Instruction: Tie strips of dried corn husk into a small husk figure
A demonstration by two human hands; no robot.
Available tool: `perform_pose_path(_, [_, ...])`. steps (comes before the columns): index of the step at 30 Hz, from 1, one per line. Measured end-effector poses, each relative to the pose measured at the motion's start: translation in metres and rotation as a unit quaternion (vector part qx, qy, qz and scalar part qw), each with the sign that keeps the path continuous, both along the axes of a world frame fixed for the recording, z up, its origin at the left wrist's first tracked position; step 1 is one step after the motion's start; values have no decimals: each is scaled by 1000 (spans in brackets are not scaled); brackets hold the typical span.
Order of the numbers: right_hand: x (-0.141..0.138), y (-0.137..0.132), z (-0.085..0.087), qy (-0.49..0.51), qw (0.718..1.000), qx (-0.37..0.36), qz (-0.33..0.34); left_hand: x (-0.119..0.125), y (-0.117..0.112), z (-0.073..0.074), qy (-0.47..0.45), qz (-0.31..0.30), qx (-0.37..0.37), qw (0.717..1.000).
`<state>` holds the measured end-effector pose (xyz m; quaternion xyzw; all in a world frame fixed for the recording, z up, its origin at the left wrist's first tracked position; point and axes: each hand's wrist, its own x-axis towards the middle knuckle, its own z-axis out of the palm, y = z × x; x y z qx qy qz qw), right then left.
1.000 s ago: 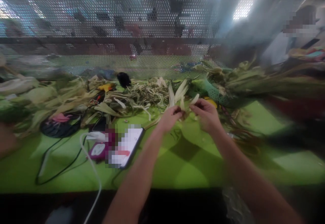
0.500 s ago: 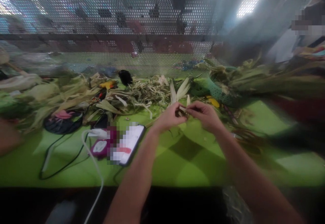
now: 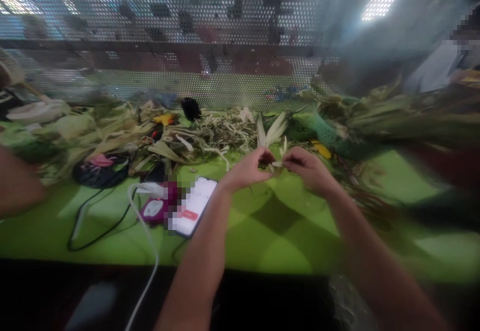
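Both of my hands meet over the green table (image 3: 285,231), a little right of its middle. My left hand (image 3: 247,170) is closed in a pinch on a small bundle of pale corn husk strips (image 3: 270,133), whose leaves fan upward above my fingers. My right hand (image 3: 308,169) is closed too, its fingertips pinching the base of the same husk bundle from the right. The two hands almost touch.
A long heap of dried husks and leaves (image 3: 157,138) runs across the table's back, before a perforated metal screen (image 3: 195,36). A phone (image 3: 195,206), a pink gadget (image 3: 153,210) and cables (image 3: 146,241) lie at left. A green mesh basket (image 3: 330,133) sits at right. Another person's arm (image 3: 15,186) shows at far left.
My hands have drawn closer together on the husk bundle and shifted slightly up and right in view. The camera has panned a little.
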<state>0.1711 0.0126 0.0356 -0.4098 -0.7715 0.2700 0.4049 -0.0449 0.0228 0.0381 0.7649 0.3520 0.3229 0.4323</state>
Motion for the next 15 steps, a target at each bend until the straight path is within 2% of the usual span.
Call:
perform_pose_path(7, [1,0,-3,-43,998,32,16,-1,2,-4,2,3,14,1000])
perform_pose_path(15, [-2,-2,-5,-74,993,88,-3,2,2,-5,25,19,24,999])
